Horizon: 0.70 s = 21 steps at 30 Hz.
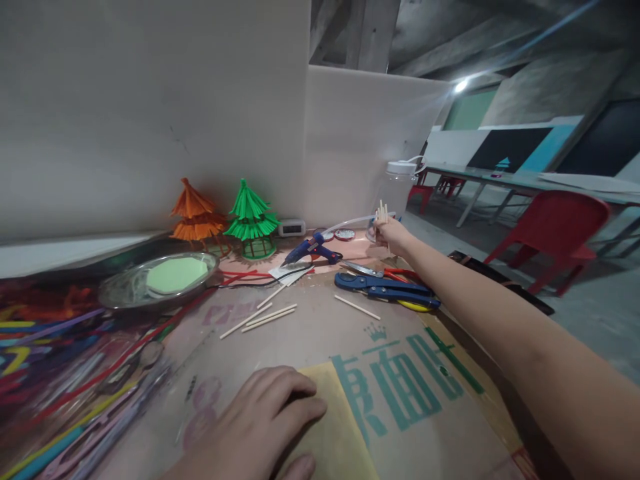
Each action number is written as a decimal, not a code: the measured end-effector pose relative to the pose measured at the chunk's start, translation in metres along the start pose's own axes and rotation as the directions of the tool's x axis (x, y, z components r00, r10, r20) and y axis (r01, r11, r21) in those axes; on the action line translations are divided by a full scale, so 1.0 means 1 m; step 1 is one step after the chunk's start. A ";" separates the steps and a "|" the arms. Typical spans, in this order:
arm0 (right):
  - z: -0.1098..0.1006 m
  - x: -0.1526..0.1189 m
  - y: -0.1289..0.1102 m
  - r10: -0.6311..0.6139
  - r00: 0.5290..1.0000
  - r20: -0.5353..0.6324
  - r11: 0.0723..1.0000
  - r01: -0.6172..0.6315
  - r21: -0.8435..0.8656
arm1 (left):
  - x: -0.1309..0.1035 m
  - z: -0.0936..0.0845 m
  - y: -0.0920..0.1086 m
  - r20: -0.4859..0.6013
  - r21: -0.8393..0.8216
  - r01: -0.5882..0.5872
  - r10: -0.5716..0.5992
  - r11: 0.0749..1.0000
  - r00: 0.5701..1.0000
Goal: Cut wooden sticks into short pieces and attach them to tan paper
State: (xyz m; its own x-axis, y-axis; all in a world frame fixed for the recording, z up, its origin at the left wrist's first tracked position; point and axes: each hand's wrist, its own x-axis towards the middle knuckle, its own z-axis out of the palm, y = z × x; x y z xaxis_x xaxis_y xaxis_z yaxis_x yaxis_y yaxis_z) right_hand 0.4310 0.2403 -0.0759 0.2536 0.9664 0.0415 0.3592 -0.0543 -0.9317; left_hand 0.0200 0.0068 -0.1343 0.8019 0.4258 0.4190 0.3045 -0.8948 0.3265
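Note:
My left hand (265,420) rests with its fingers lying loosely on a yellow sheet (345,427) at the table's near edge. Stretched to the back right, my right hand (393,235) is closed around several thin wooden sticks (383,211), their tips poking up beside a clear plastic bottle (395,190) with a white lid. On the table between the hands lie loose wooden sticks (270,319), and a single stick (357,307) lies apart to the right. A blue glue gun (313,249) and blue-handled cutters (385,288) are near my right forearm.
Orange (195,210) and green (253,220) pavilion-like models stand at the back. A metal tray (125,283) holds a pale green piece (177,275). Colourful craft strips (55,333) crowd the left. Red chairs (555,230) and a long table are beyond the white partition (370,133).

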 end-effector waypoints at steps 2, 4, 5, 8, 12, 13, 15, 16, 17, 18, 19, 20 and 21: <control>0.000 0.004 -0.002 -0.037 0.999 -0.017 0.999 0.038 0.036 | 0.000 0.001 -0.003 -0.006 0.003 -0.008 0.008 1.000 1.000; 0.001 0.006 -0.002 -0.066 0.998 -0.024 0.996 0.067 0.066 | -0.001 0.002 -0.004 -0.008 0.010 -0.018 0.018 1.000 1.000; 0.002 0.005 0.000 -0.075 0.997 -0.025 0.994 0.077 0.078 | -0.001 0.002 -0.005 -0.005 0.014 -0.022 0.022 1.000 1.000; 0.005 0.000 0.008 -0.082 0.997 -0.003 0.991 0.082 0.103 | -0.001 0.002 -0.006 0.008 0.026 -0.028 0.028 0.999 1.000; 0.005 -0.012 0.017 -0.057 0.997 0.060 0.993 0.051 0.108 | 0.000 0.000 -0.006 0.006 0.027 -0.038 0.038 0.999 0.999; 0.005 -0.015 0.018 -0.053 0.996 0.071 0.994 0.045 0.104 | 0.000 -0.001 -0.006 0.011 0.024 -0.038 0.038 0.999 0.999; 0.005 -0.018 0.019 -0.046 0.995 0.089 0.996 0.038 0.085 | 0.000 -0.001 -0.006 0.015 0.015 -0.038 0.038 0.999 0.999; 0.006 -0.019 0.019 -0.041 0.995 0.096 0.997 0.035 0.066 | 0.000 -0.002 -0.006 0.018 0.010 -0.039 0.039 0.999 0.999; 0.007 -0.020 0.020 -0.035 0.994 0.102 0.999 0.031 0.041 | 0.000 -0.002 -0.006 0.021 0.006 -0.036 0.035 0.999 0.999; 0.008 -0.020 0.020 -0.028 0.994 0.107 1.000 0.027 0.009 | 0.000 -0.002 -0.006 0.022 0.003 -0.029 0.029 1.000 0.999; 0.009 -0.020 0.021 -0.020 0.994 0.111 0.999 0.023 -0.029 | 0.000 -0.002 -0.005 0.025 0.001 -0.021 0.021 1.000 0.999; 0.009 -0.019 0.021 -0.014 0.994 0.112 0.997 0.022 -0.072 | 0.000 -0.002 -0.005 0.030 0.000 -0.013 0.013 1.000 0.999; 0.009 -0.018 0.021 -0.009 0.994 0.113 0.993 0.023 -0.120 | 0.000 -0.002 -0.004 0.033 0.000 -0.007 0.007 1.000 0.999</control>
State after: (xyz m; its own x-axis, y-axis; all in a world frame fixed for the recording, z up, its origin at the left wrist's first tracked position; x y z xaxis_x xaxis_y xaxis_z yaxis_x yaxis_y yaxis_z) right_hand 0.4259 0.2237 -0.0995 0.1470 0.9891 0.0086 0.4701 -0.0623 -0.8804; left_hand 0.0173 0.0107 -0.1341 0.8209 0.4144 0.3929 0.2986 -0.8980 0.3232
